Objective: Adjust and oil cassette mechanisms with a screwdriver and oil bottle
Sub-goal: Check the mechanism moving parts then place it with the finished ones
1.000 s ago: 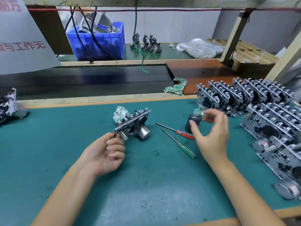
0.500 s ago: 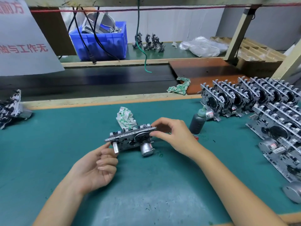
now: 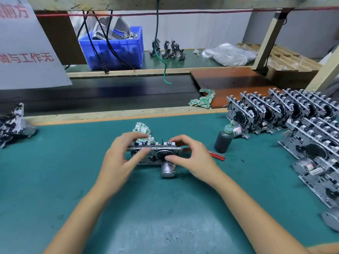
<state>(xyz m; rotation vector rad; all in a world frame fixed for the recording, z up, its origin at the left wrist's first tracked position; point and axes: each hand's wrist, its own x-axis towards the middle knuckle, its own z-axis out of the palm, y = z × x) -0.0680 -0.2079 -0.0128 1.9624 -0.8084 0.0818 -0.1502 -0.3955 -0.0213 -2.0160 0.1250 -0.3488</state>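
A metal cassette mechanism (image 3: 156, 154) with a round silver motor underneath stands on the green mat (image 3: 55, 162) at the centre. My left hand (image 3: 121, 154) grips its left end, fingers curled over the top and thumb on the front. My right hand (image 3: 190, 154) holds its right end the same way. The dark oil bottle (image 3: 223, 139) with a green nozzle stands upright just right of my right hand. Only the red handle of a screwdriver (image 3: 217, 154) shows beyond my right hand.
Rows of several finished mechanisms (image 3: 293, 125) fill the mat's right side. A crumpled patterned cloth (image 3: 142, 130) lies behind the held mechanism, another cloth (image 3: 203, 99) by the conveyor. More mechanisms (image 3: 12, 123) sit at far left. A blue crate (image 3: 113, 50) stands at the back.
My right hand left the oil bottle and came to the mechanism's right end. My left hand moved up onto its left end. The mechanism was turned level, front towards me.
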